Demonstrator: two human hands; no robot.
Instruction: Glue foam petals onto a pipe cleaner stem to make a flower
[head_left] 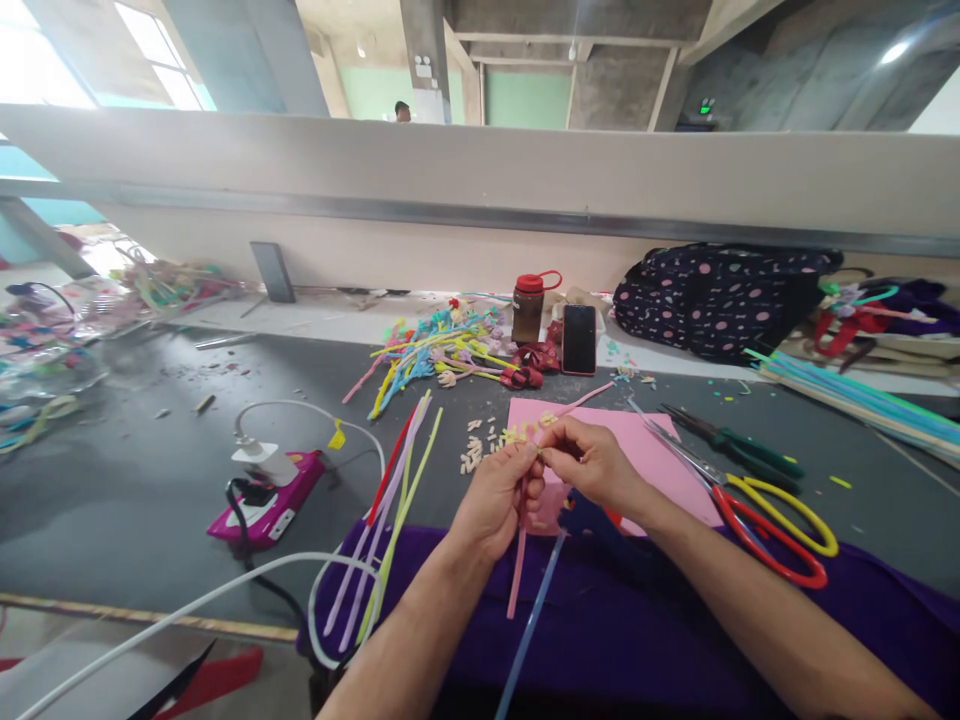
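Observation:
My left hand [501, 500] is closed around a pink fuzzy pipe cleaner [517, 575], whose end hangs below the fist. Against its thumb, my right hand [592, 462] pinches at a tiny spot; what lies between those fingertips is too small to make out. Another pink stem [589, 397] sticks out beyond the hands to the upper right. Beneath them lies a pink sheet [660, 475], with small yellow pieces [514, 435] and pale cut bits [472, 457] beside its left edge. A dark blue tool [600, 520] with a translucent blue stick [536, 610] is partly hidden under my right forearm.
Scissors [772, 530] and green-handled pliers [750, 452] lie at right. Left are loose pipe cleaners [397, 500], a magenta power strip [274, 500] and a white cable [225, 590]. Behind stand a pile of coloured stems [442, 345], a bottle [528, 310], a phone [579, 340] and a backpack [720, 300].

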